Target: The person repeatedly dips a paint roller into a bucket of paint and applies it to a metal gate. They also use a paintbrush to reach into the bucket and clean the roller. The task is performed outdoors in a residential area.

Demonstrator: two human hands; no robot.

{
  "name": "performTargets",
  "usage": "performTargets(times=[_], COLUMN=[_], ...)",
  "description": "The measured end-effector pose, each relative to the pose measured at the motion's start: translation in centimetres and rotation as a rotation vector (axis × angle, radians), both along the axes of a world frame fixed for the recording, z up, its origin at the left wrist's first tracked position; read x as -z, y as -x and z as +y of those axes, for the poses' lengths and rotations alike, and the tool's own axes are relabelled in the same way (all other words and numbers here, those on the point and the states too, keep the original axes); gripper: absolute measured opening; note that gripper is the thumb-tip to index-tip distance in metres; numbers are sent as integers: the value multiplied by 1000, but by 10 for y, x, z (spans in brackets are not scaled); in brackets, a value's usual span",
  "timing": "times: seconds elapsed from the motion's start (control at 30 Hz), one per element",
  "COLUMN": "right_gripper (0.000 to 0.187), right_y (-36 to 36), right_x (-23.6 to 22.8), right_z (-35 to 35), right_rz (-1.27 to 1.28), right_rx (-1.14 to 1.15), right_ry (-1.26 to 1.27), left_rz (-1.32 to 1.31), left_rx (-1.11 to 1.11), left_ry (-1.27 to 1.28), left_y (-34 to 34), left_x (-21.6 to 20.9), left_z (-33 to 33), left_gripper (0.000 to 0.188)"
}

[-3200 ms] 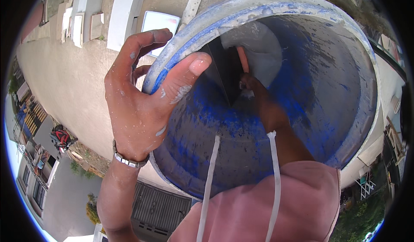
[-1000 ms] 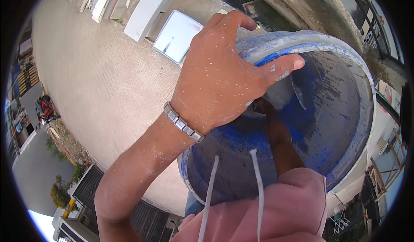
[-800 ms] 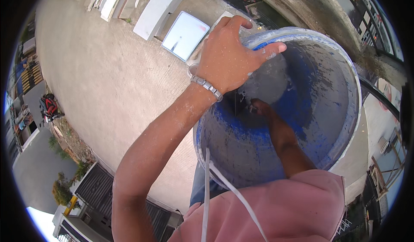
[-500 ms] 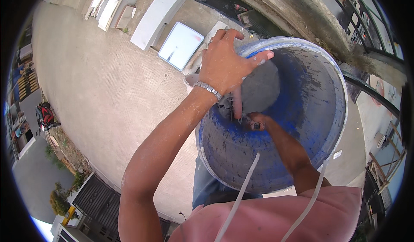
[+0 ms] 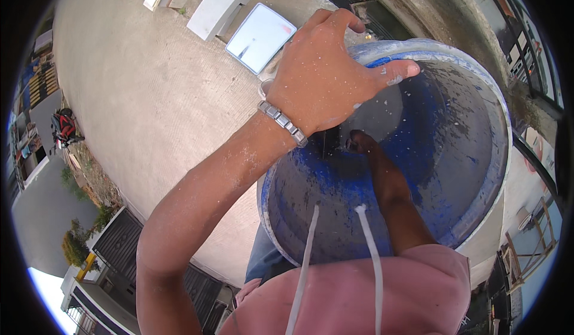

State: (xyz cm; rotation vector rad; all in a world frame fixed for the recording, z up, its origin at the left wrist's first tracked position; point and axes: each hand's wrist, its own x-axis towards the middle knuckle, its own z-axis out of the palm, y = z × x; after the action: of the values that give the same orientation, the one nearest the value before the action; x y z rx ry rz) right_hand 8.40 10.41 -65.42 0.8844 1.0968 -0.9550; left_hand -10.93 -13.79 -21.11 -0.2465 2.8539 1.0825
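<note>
A large blue drum (image 5: 478, 194), its inside smeared with grey, stands tilted toward me. Grey wet-looking material (image 5: 385, 112) lies at its bottom. My left hand (image 5: 329, 75), with a metal bracelet (image 5: 282, 123) on the wrist, is above the drum's far left rim. Its thumb and forefinger are spread apart and nothing shows between them; the other fingers are partly hidden. Deep inside the drum is my right hand (image 5: 359, 142), its fingers closed around something small and dim that I cannot make out. My left hand covers part of the drum's inside.
A rectangular white-blue panel (image 5: 260, 38) lies beyond my left hand, beside a pale block (image 5: 221, 9). Pale concrete paving (image 5: 137, 90) stretches to the left. A dark metal railing (image 5: 532, 161) runs along the right. Two white cords (image 5: 372, 245) hang in front of my pink shirt.
My left hand has risen and appears closer and larger. My right hand remains down in the drum. A reddish stick-like shape seen earlier below the left hand is no longer visible. The view has shifted.
</note>
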Motion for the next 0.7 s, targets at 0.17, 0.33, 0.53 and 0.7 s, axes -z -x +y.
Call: performTargets(times=[0.17,0.33,0.53,0.7], right_gripper=[17,19,19,19], right_y=[15,16,28,22], right_x=[-158,-107,-5,-98], right_z=[-24,-5,-27,-46], right_rz=[-175,-80,36,-17], right_rx=[154,-49,106,120], right_ry=[24,95,51,58], left_rz=[29,-80,38,-71], left_rx=[-25,-58,-25,-43], left_ry=[39,-76,-19,20], left_y=[-3,3,6,5], left_x=[-2,-9,-1,-9], left_z=[5,1,6,-1], left_gripper=[86,87,88,89])
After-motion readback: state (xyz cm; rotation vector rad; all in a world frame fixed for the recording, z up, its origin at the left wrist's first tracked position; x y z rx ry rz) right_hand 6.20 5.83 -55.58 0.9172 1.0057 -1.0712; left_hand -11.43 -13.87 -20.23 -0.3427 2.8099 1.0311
